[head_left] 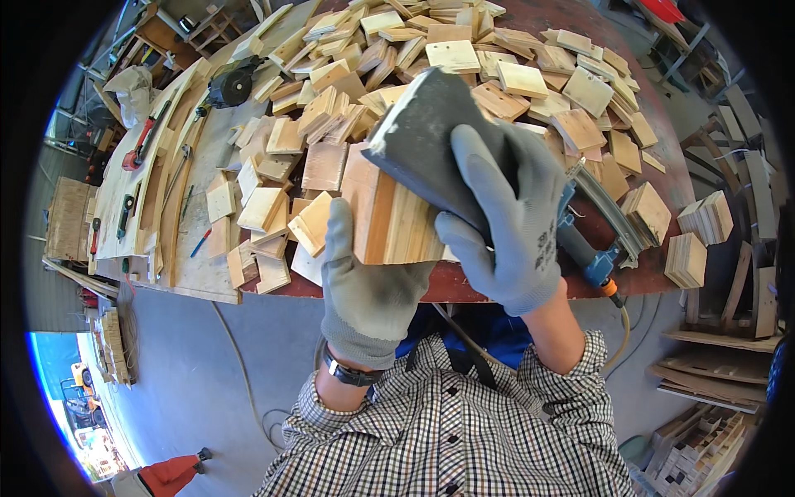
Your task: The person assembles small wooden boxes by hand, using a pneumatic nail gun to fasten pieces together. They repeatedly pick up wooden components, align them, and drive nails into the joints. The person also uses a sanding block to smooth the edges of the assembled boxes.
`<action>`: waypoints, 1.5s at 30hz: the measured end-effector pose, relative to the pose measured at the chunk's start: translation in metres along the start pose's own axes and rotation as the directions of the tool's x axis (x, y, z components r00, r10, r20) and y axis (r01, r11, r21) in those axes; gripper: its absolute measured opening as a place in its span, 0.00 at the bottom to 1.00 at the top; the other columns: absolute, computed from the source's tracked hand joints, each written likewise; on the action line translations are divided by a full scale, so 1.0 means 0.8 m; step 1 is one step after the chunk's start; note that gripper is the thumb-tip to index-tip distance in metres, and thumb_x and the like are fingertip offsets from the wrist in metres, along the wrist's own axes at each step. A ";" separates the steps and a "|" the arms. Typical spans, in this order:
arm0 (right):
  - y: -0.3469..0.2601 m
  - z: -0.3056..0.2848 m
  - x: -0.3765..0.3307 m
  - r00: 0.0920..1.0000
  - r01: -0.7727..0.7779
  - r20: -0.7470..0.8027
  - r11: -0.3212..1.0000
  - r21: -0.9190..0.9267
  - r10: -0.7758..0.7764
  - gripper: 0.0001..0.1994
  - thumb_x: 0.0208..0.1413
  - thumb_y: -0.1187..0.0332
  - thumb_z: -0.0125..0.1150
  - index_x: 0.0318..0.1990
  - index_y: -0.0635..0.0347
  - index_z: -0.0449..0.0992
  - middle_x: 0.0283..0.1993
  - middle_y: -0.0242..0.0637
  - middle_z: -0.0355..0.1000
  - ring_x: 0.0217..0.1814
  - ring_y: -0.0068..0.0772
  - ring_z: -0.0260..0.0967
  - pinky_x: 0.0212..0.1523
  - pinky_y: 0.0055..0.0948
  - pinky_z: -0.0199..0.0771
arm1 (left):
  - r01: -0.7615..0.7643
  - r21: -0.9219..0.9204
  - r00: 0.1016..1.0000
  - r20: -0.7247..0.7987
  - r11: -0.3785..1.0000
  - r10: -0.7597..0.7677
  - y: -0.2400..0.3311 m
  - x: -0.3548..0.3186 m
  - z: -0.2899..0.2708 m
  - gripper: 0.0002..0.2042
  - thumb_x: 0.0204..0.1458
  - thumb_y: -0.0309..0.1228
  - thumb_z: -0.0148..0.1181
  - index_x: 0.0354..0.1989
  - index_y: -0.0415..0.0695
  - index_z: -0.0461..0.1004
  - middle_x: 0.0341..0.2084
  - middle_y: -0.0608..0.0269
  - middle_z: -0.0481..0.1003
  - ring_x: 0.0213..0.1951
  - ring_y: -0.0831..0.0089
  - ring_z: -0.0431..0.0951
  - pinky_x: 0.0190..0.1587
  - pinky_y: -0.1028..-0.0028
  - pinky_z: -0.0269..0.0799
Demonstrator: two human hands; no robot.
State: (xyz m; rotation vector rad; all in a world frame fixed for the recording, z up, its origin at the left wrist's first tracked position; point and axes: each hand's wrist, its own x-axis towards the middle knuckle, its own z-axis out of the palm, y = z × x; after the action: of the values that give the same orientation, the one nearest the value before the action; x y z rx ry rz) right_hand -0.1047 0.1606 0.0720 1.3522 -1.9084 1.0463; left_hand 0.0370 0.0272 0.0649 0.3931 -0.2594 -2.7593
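My left hand [364, 277], in a grey glove, grips a stack of thin square wooden pieces [389, 211] from below, held together edge-up over the table's near edge. In my right hand [505, 224], also gloved in grey, is a dark grey sanding block [431, 137], pressed flat against the top of the stack. A black watch sits on my left wrist.
The red-brown round table [464, 286] is heaped with several loose wooden squares [497, 74]. A blue pneumatic nail gun [592, 253] lies beside my right hand. Planks, a black power tool [232, 83] and hand tools cover the bench at left. More wood stacks [700, 236] stand right.
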 end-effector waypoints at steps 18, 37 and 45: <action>-0.037 0.011 0.007 0.998 0.019 0.061 0.992 0.125 -0.027 0.25 0.59 0.51 0.67 0.63 0.45 0.79 0.61 0.48 0.65 0.62 0.54 0.61 0.64 0.55 0.59 | -0.238 0.221 0.970 0.003 0.946 0.244 0.014 0.004 0.005 0.26 0.73 0.48 0.51 0.71 0.43 0.67 0.66 0.52 0.73 0.64 0.55 0.76 0.66 0.51 0.76; 0.042 0.050 0.028 0.984 -0.178 0.005 0.982 -0.071 0.178 0.30 0.61 0.54 0.66 0.69 0.51 0.72 0.54 0.49 0.70 0.54 0.52 0.66 0.61 0.53 0.61 | 0.041 -0.056 0.999 0.001 0.998 -0.041 0.026 0.003 -0.020 0.31 0.73 0.53 0.47 0.72 0.41 0.63 0.65 0.47 0.72 0.64 0.51 0.76 0.66 0.49 0.77; -0.008 0.015 0.004 0.991 -0.053 0.133 0.973 0.223 0.023 0.34 0.59 0.64 0.65 0.73 0.63 0.67 0.67 0.56 0.68 0.65 0.55 0.66 0.70 0.49 0.61 | -0.084 -0.100 0.993 0.070 0.991 0.091 0.024 0.003 -0.019 0.29 0.71 0.53 0.52 0.69 0.44 0.68 0.64 0.54 0.74 0.64 0.58 0.75 0.70 0.53 0.70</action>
State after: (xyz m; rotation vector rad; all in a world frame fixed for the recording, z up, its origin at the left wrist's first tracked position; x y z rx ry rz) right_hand -0.0996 0.1479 0.0700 1.5481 -1.9616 1.2541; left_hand 0.0450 0.0066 0.0538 0.2486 -0.1558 -2.6908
